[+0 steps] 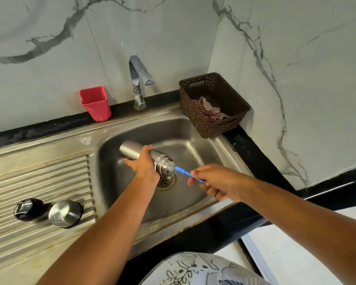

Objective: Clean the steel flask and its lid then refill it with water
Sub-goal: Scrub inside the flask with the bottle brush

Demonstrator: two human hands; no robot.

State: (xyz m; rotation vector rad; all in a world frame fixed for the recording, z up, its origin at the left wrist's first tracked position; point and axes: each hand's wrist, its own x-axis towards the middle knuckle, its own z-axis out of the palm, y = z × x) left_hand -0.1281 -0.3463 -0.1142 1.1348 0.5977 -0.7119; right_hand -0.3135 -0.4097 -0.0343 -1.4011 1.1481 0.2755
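Observation:
My left hand (142, 163) grips the steel flask (132, 151) around its middle and holds it on its side over the sink basin (193, 149), its threaded mouth pointing right. My right hand (214, 183) pinches the blue handle of a brush (186, 173); the brush's head is hidden inside the flask's mouth. On the ribbed draining board (39, 177) at the left lie the steel cup lid (65, 213) and the black stopper (28, 208), side by side.
A chrome tap (139, 79) stands behind the basin with no water running. A red cup (96, 102) sits on the ledge to its left. A brown basket (212, 103) holding a checked cloth stands at the right corner. The drain (165, 182) lies below the flask's mouth.

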